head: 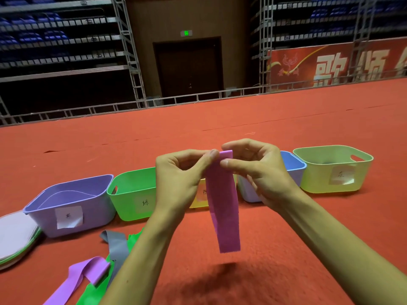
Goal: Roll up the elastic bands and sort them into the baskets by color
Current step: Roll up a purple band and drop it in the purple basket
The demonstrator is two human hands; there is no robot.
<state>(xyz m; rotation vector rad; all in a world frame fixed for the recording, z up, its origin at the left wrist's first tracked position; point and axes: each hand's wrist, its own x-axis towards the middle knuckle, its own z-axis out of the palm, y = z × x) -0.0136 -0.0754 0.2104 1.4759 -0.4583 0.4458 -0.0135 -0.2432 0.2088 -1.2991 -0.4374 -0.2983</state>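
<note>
A pink elastic band (223,205) hangs straight down in front of me, its top edge pinched by both hands. My left hand (180,179) pinches the top left corner. My right hand (255,172) pinches the top right, thumb in front. On the red carpet stands a row of baskets: purple (72,208), green (132,192), a yellow one (198,199) mostly hidden behind the band, blue (293,168) and pale yellow-green (334,170). Loose bands lie at lower left: purple (86,274), grey (115,247) and green (94,291).
A stack of flat round white and green things (15,236) lies at the far left beside the purple basket. Each basket carries a paper label. Red carpet (286,271) stretches ahead to a metal railing (198,100).
</note>
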